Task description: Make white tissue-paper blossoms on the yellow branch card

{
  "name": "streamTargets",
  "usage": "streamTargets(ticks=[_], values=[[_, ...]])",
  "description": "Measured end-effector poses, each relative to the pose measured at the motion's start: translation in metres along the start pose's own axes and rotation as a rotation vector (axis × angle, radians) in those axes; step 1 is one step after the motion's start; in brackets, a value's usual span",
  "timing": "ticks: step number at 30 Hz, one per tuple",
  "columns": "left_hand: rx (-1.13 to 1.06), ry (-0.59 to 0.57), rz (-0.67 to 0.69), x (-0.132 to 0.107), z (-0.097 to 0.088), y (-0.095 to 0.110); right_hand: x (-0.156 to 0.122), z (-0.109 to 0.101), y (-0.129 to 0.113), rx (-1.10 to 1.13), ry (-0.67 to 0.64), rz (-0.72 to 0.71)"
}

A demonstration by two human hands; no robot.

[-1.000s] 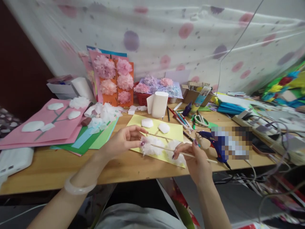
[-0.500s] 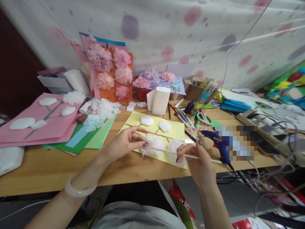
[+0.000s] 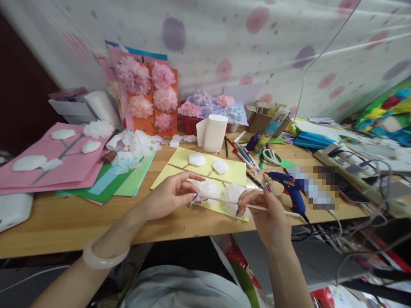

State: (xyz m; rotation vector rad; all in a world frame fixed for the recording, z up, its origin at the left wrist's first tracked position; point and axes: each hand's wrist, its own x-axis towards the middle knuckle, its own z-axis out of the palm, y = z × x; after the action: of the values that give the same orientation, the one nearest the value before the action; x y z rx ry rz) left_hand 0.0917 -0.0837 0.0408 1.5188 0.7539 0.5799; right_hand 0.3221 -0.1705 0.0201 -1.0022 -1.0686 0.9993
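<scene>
Right hand (image 3: pixel 270 217) grips stick (image 3: pixel 225 200) penlike, likely for control; left hand (image 3: pixel 169 193) pinches tissue (image 3: pixel 199 199) at stick's left tip.

A single view comes from a camera worn on the person's head, facing forward and tilted down over a wooden table (image 3: pixel 80 224). The lens sits above the person's own grey top (image 3: pixel 183 286), which shows at the bottom edge. Forearms rise from below, bringing the left hand (image 3: pixel 170 194) and right hand (image 3: pixel 268 214) close to mid-frame, nearer than the table's far side. A spotted curtain (image 3: pixel 218 38) farthest away fills the top. Coverage is wide, spanning the table's cluttered left and right sides.
</scene>
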Motion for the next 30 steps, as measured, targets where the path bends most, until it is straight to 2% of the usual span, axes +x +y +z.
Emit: streamTargets(ticks=[6, 12, 22, 30], values=[[0.007, -0.016, 0.015, -0.005, 0.003, 0.002, -0.006, 0.002, -0.002, -0.024, 0.048, -0.001], [-0.053, 0.027, 0.047, -0.007, 0.009, 0.001, -0.015, -0.006, -0.007, 0.006, 0.195, -0.12], [-0.022, -0.015, 0.036, -0.006, 0.017, 0.004, -0.02, -0.002, -0.006, 0.063, 0.083, -0.074], [0.012, -0.054, 0.045, -0.012, 0.019, 0.01, -0.023, -0.003, -0.005, 0.024, 0.122, -0.104]])
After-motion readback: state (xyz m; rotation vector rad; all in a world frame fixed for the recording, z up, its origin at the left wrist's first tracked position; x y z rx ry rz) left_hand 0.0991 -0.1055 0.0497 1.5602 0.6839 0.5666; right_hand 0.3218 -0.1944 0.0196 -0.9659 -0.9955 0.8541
